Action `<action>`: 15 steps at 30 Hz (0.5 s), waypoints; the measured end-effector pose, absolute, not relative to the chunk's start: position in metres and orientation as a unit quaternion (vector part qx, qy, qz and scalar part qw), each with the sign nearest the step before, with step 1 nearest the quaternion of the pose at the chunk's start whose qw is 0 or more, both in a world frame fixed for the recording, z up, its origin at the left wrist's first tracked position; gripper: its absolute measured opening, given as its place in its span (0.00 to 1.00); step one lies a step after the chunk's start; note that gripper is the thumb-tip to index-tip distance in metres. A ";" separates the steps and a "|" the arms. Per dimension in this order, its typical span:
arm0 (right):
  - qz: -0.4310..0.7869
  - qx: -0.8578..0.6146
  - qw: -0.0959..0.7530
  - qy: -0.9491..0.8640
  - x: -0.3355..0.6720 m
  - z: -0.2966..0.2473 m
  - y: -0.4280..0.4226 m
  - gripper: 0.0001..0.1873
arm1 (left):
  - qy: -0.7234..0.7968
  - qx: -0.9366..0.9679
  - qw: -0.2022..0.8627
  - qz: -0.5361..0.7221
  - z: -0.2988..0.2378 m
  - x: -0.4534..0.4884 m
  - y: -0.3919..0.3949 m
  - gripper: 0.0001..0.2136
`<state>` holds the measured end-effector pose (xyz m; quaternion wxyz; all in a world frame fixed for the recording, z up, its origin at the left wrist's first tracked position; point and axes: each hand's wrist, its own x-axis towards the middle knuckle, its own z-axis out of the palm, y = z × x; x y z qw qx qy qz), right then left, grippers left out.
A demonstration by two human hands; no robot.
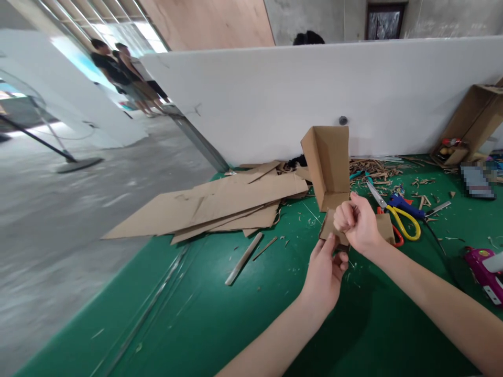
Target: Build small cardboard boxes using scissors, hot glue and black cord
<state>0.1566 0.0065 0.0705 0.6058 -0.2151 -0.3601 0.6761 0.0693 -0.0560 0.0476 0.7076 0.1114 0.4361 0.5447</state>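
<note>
My left hand (326, 264) pinches the near edge of a small folded cardboard piece (327, 224), thumb on top and fingers curled beneath. Right above that piece, my right hand (357, 222) is closed in a fist; whatever it may hold is hidden. Behind both hands stands an open cardboard box form (332, 162) with a tall back and a side wall. Another cardboard piece (385, 228) shows just past my right wrist. Yellow-handled scissors (404, 220) lie to the right, with a red-handled tool (397, 235) partly under the cardboard.
Flat cardboard sheets (220, 207) are stacked to the left, near a pale strip (243, 259). A blue glue gun (406, 206), cardboard scraps (373, 170), a phone (477, 180) and a purple tool (485, 272) lie rightward. A white partition (255, 99) borders the green table (236, 324).
</note>
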 end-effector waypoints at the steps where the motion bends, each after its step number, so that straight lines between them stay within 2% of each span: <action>1: 0.671 -0.213 0.612 -0.360 0.158 0.073 0.006 0.33 | 0.432 0.124 0.706 0.547 0.046 0.070 -0.055 0.09; 5: 0.646 -0.201 0.632 -0.378 0.163 0.076 0.008 0.32 | 0.419 0.169 0.720 0.526 0.043 0.071 -0.053 0.11; 12: 0.661 -0.200 0.610 -0.388 0.165 0.069 0.010 0.30 | 0.447 0.126 0.738 0.490 0.046 0.068 -0.050 0.02; 15: 0.659 -0.206 0.606 -0.394 0.164 0.069 0.010 0.30 | 0.440 0.157 0.737 0.488 0.046 0.067 -0.052 0.05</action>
